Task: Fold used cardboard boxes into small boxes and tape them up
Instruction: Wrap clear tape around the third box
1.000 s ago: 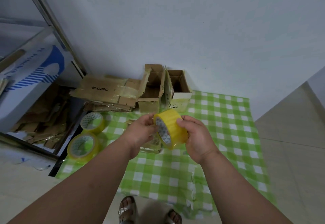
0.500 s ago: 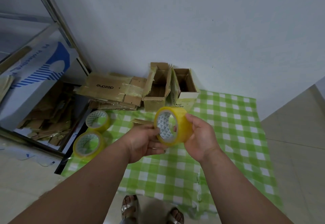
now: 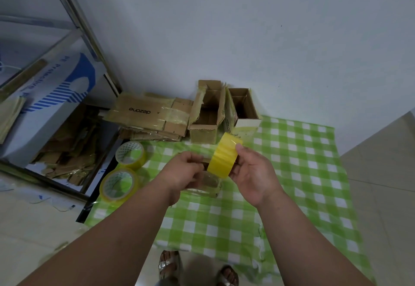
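I hold a yellow tape roll [image 3: 224, 155] in the air over the green checked cloth [image 3: 292, 173]. My right hand [image 3: 253, 173] grips the roll from the right, thumb on its outer band. My left hand [image 3: 186, 169] pinches at the roll's left side, where a clear strip of tape [image 3: 206, 182] hangs down. Two small open cardboard boxes stand by the wall: a brown box [image 3: 205, 115] and a white-fronted box [image 3: 243, 110]. Flattened cardboard [image 3: 146, 115] is stacked to their left.
Two more yellow tape rolls [image 3: 130, 154] [image 3: 119, 184] lie at the cloth's left edge. A tray of cardboard scraps [image 3: 62, 151] and a blue-and-white carton [image 3: 56, 88] sit under a metal shelf frame on the left. My sandalled feet [image 3: 168, 265] stand at the cloth's near edge.
The roll has turned so its outer yellow band faces me instead of its open core. A clear strip now hangs below my left hand. The view has shifted slightly.
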A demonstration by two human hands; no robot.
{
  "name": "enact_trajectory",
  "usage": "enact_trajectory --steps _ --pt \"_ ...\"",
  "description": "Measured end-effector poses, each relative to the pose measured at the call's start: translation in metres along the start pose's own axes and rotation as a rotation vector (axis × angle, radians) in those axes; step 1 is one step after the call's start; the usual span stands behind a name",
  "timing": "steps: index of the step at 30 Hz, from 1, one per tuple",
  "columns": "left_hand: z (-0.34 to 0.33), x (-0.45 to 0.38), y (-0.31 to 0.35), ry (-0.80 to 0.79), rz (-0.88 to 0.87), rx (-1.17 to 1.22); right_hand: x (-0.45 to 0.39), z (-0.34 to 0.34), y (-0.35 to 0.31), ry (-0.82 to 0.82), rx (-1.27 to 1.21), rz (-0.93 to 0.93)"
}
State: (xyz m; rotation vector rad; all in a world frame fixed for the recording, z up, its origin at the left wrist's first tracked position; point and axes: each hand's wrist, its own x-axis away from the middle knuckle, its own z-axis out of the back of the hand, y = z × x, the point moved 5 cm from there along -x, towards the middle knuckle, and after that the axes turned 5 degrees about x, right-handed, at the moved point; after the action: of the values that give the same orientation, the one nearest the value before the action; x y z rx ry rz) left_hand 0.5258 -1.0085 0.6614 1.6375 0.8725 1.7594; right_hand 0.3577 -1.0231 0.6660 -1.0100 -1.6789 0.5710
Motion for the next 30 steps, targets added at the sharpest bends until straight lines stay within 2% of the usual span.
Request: enact_trajectory --steps 3,6,9,15,18,22,26,30 --pt "0.002 0.007 0.026 0.055 -0.270 -0.168 0.003 -0.004 0.004 -0.004 0.043 0.011" --pt "-0.008 0.014 0.047 -0.060 -0.477 -0.387 0.004 -0.007 0.006 -0.028 0.117 0.016" --pt "-0.013 0.012 0.051 -0.064 -0.577 -0.600 0.004 -0.012 0.008 -0.052 0.230 0.042" --pt "-0.009 0.018 0.054 0.070 -0.699 -0.739 0.003 -0.017 0.009 -0.061 0.398 0.118" --pt "-0.009 0.022 0.057 0.105 -0.694 -0.778 0.004 -0.021 0.009 -0.087 0.445 0.137" --pt "0.003 0.016 0.057 0.192 -0.575 -0.793 0.007 -0.027 0.005 -0.191 0.612 0.173" --pt "0.027 0.008 0.058 0.295 -0.486 -0.658 0.012 -0.027 0.002 -0.247 0.790 0.184" --pt "0.038 0.005 0.048 0.322 -0.432 -0.462 0.009 -0.031 -0.010 -0.275 0.875 0.232"
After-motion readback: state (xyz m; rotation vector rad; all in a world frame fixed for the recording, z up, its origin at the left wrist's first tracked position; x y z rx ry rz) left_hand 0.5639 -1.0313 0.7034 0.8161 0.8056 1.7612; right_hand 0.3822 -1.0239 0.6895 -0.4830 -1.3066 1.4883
